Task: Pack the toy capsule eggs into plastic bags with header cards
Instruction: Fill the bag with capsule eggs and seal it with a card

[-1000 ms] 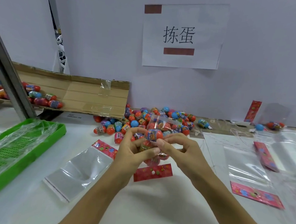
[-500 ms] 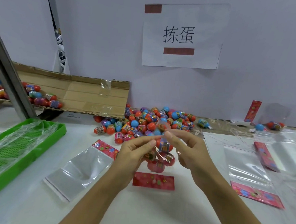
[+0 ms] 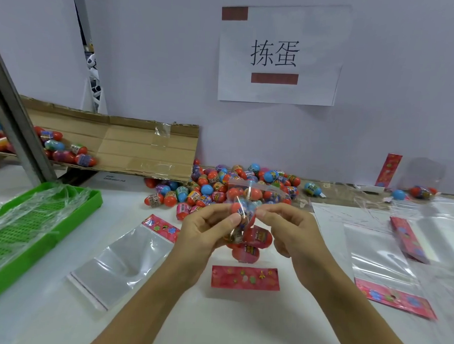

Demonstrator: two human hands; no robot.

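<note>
Above the white table I hold a clear plastic bag (image 3: 252,239) with several red capsule eggs inside. Its pink header card (image 3: 245,277) hangs at the bottom, near the table. My left hand (image 3: 206,236) pinches the bag's upper part from the left. From the right, my right hand (image 3: 288,230) pinches the same part. The bag's open end (image 3: 246,190) sticks up above my fingers. Behind my hands lies a pile of loose capsule eggs (image 3: 220,187), red, blue and purple.
An empty bag with a pink header (image 3: 126,258) lies to the left, and more bags (image 3: 389,269) to the right. A green tray (image 3: 20,234) stands at the far left. A cardboard box flap (image 3: 132,146) with eggs lies behind. Another packed bag (image 3: 422,192) sits at the far right.
The bag swung down so its header card now hangs below. My fingers shifted along the bag's top, above the eggs.
</note>
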